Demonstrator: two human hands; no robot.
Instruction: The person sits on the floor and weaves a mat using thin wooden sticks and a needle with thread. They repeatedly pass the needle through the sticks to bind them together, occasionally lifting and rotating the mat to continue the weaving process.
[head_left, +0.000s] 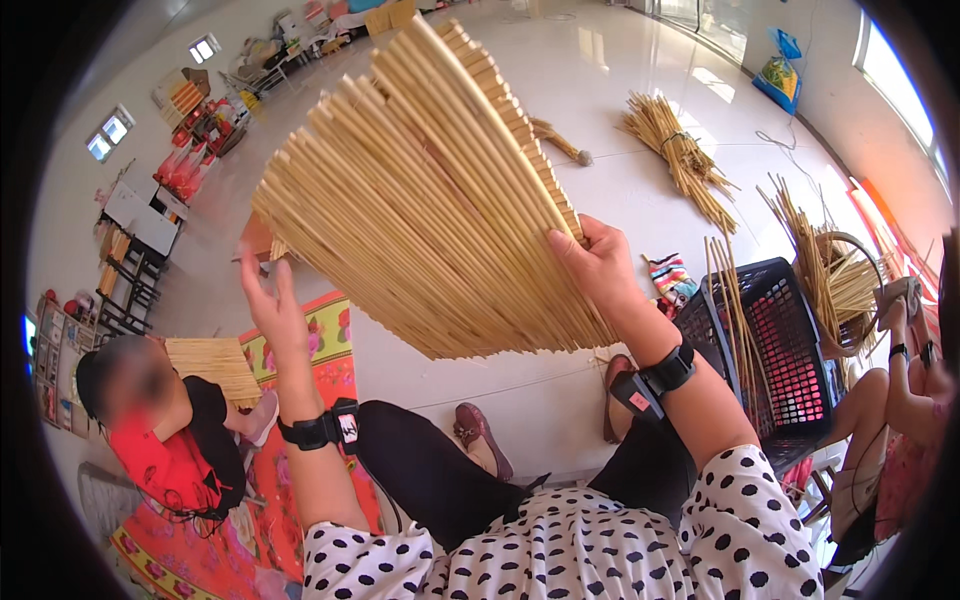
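A folded-looking mat of straw-coloured stalks point(420, 210), laid side by side in a tight row, is held up in the air before me at a slant. My right hand point(604, 268) grips its right edge, thumb on the near face and fingers behind. Just below the mat's left edge is my left hand point(277, 312), palm raised and fingers apart, holding nothing. The mat's far side is hidden from me, though a second layer of stalk ends shows along its upper right edge.
Right of me stands a black plastic crate point(770, 350) with long stalks, beside a basket of stalks point(850, 285). A tied stalk bundle point(680, 155) lies on the floor. At left, a person in red point(165, 450) sits by a flowered red mat point(325, 375); another person point(905, 420) sits at right.
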